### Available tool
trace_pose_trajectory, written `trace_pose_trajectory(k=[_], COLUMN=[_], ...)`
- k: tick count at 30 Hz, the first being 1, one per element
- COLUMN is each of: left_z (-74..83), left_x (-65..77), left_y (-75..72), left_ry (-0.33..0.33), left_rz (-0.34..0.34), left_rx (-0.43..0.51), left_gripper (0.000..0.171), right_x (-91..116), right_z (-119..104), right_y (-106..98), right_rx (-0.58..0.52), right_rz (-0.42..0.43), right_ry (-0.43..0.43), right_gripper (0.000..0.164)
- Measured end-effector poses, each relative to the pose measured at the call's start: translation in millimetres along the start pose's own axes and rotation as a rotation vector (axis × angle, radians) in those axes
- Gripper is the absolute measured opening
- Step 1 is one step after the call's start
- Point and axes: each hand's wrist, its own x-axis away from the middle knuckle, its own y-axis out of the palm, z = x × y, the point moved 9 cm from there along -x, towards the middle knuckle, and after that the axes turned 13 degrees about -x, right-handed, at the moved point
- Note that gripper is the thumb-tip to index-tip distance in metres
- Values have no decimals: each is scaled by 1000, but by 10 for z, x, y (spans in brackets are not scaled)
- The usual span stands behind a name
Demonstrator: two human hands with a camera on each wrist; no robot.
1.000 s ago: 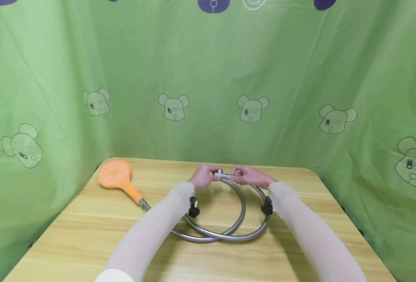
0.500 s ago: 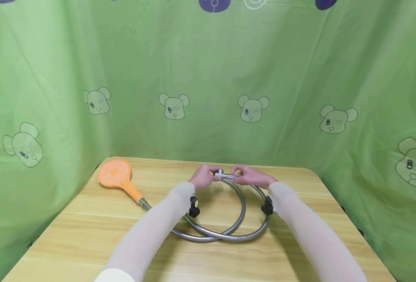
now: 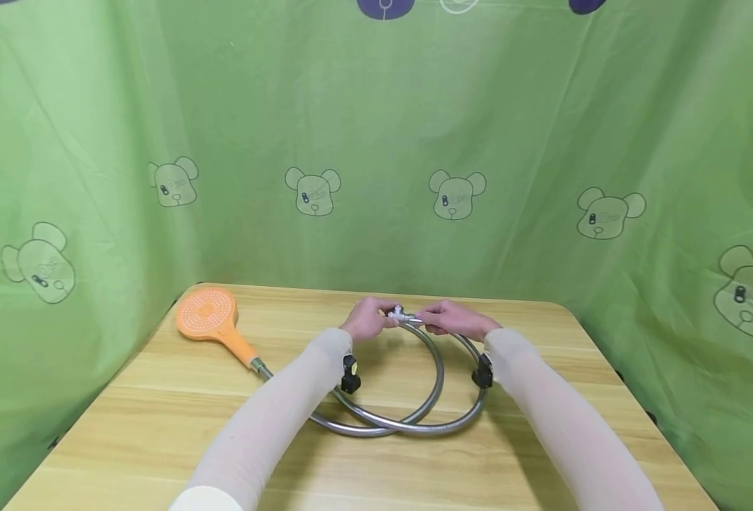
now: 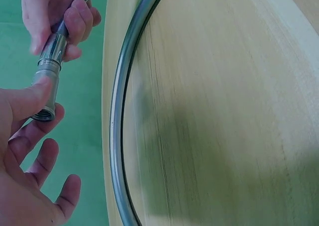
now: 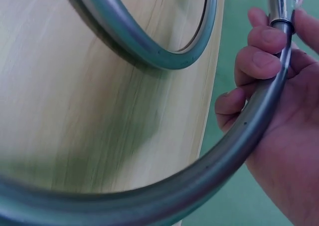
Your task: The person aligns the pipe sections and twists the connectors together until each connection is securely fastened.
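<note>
My left hand pinches a small silver pipe fitting between thumb and index finger. The fitting's open end shows inner threads, and the other fingers are spread apart in the left wrist view. On the right, my right hand grips the end of a grey metal shower hose, with fingers curled round it just behind its chrome end nut. Nut and fitting meet in line; how far they are screwed together I cannot tell. The hose loops back across the table to an orange shower head, lying face up at the left.
The pale wooden table has its far edge just beyond both hands. A green curtain with bear prints hangs behind it and at both sides. Hose loops lie under and between the forearms.
My right hand's fingers have shifted from a raised, arched pinch to a flatter grip at the nut. The left hand and the fitting stay in place, as does the shower head.
</note>
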Motion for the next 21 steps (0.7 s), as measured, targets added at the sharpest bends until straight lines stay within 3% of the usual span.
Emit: trace_pose_trajectory(k=[4, 10, 18, 21], left_z=[2, 6, 31, 38], left_x=[-3, -4, 18, 25], left_y=[-7, -17, -23, -25], left_ry=[-3, -6, 3, 3], left_rz=[-2, -1, 0, -3], left_rx=[1, 5, -5, -2], left_gripper=[42, 42, 42, 42], right_x=[9, 22, 21, 12], right_z=[-28, -34, -39, -31], right_y=[7, 6, 0, 5], right_rx=[-26, -64, 4, 1], right_rz=[14, 9, 12, 15], right_ry=[-7, -20, -3, 0], right_gripper=[33, 27, 47, 44])
